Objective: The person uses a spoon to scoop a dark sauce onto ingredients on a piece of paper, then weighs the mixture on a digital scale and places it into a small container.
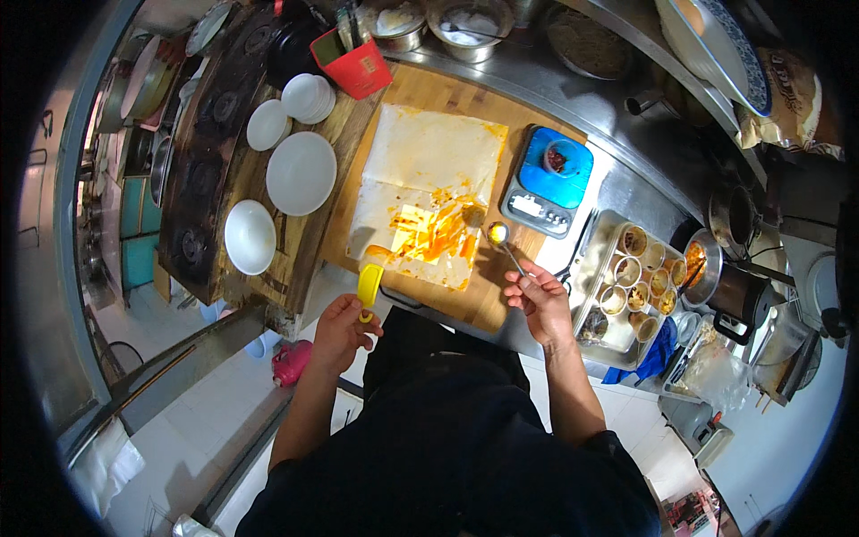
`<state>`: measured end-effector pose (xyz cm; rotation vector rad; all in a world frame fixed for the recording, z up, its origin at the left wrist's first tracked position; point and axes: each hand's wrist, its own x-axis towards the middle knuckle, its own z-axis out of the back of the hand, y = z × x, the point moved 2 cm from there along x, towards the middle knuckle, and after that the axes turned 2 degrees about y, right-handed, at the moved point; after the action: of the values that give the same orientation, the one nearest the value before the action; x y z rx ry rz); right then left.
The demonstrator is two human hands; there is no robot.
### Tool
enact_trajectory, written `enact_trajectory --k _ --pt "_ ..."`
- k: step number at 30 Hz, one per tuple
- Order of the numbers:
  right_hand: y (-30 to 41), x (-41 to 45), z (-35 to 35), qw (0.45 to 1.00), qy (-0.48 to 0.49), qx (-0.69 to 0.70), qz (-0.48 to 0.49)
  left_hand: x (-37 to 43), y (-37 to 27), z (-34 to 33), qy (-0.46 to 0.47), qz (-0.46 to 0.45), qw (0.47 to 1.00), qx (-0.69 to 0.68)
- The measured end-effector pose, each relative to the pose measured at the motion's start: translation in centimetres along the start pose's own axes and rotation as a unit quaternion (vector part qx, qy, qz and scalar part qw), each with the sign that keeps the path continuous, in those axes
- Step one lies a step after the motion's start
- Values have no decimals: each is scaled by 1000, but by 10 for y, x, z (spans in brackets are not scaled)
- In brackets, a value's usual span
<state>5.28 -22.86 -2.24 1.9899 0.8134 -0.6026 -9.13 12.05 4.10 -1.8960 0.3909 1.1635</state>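
Note:
My left hand holds a yellow plastic tool, perhaps a scraper, by its lower end, near the front edge of the wooden board. In my right hand is the handle of a metal spoon, its bowl over the board's right part. Between the hands and farther back lies a creased pale sheet, smeared with orange sauce around a yellow square piece. Behind the spoon, a blue-topped kitchen scale carries a small clear cup with dark red contents.
White bowls stand on the wooden surface at left, beside a red box of utensils. At right, a metal tray holds several small cups. Metal pots line the back; a dark stove is far left.

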Motion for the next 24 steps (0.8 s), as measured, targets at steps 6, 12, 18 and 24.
enact_trajectory --k 6,12,18,24 --pt "-16 -11 -3 999 8 31 -42 21 20 55 -7 -31 999 18" --pt "-45 -11 -29 998 -2 41 -46 19 7 81 31 -73 997 -14" --pt "-72 -11 -28 996 -31 80 -32 24 1 114 30 -76 997 0" --pt "-110 -24 -16 985 -42 170 12 30 -2 124 120 -80 989 15"
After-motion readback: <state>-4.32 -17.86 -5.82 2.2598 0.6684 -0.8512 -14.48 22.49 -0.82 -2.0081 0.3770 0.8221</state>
